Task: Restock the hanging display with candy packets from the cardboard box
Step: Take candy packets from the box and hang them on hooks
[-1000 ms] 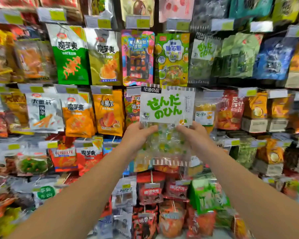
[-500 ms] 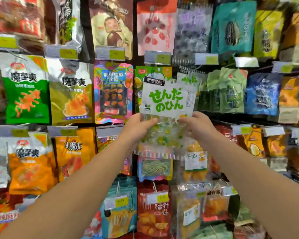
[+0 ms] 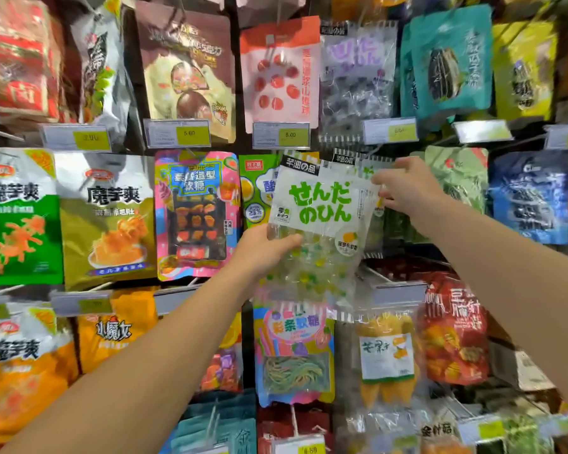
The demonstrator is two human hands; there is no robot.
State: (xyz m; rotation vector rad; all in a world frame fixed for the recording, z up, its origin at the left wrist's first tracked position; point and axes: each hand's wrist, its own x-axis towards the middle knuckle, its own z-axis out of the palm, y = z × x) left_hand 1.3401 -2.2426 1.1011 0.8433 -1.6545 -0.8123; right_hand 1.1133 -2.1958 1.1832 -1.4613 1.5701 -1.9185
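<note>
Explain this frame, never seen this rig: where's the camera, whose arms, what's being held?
There is no robot here. A person wears one wide-angle camera on the head, so you look down their own two bare arms at a shop's hanging display of snack packets on pegs with price tags. The left hand grips a clear candy packet with green lettering by its lower left side. The right hand reaches to the packet's upper right edge, beside matching packets hanging behind it. The cardboard box is not in view.
</note>
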